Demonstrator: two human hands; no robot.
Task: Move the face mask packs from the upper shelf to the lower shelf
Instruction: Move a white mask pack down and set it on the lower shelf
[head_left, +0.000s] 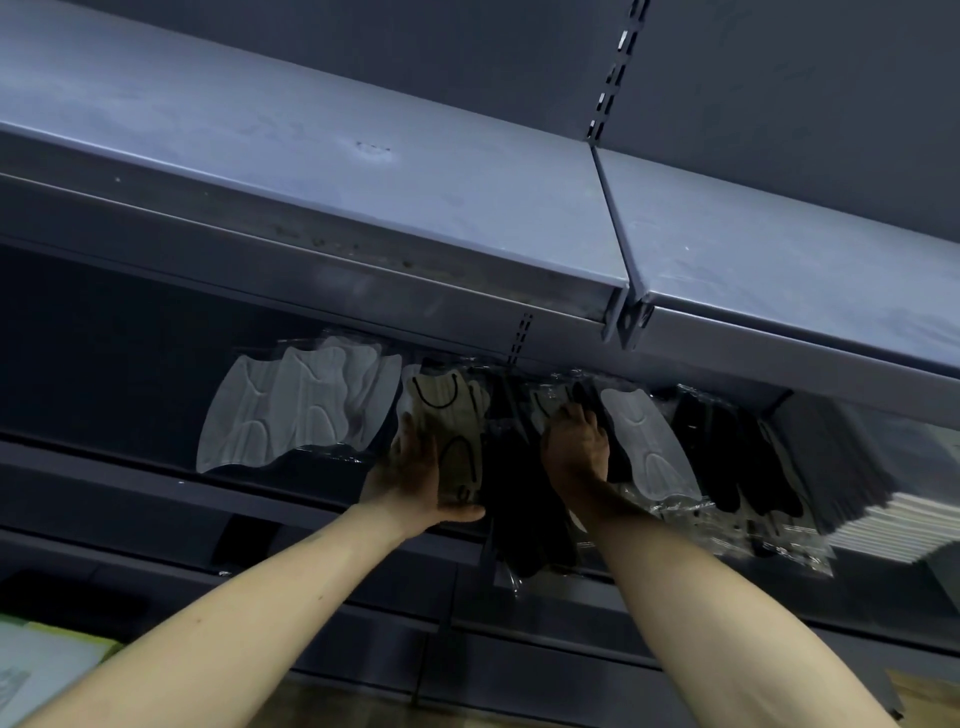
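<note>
A person's left hand (415, 475) cups the lower edge of a beige face mask pack (449, 426) on a dim store shelf, fingers spread up its left side and thumb hooked under the bottom, apparently steadying it so it neither slides nor tips. The right hand (576, 441) reaches further in, fingers curled down onto a clear-wrapped pack (550, 397) behind a black mask pack (519, 493); whether it has truly gripped that pack or only presses on it cannot be told, as the fingertips are lost among the wrappers.

The packs stand in a leaning, overlapping row, propped toward the back panel, which likely explains the two-handed approach: pulling one out could topple its neighbours. To the left lean white mask packs (296, 405), well clear of either hand. Just right of the right hand stands another white pack (644, 441), then more black packs (727, 452) and a stack of grey goods (852, 467) at the row's end.

Overhead runs the bare steel upper shelf (363, 171), with nothing on the part in view. The row's own ledge (156, 467) carries every pack visible; further shelf edges show dimly beneath it. Which level is the destination cannot be judged with certainty from this angle.
</note>
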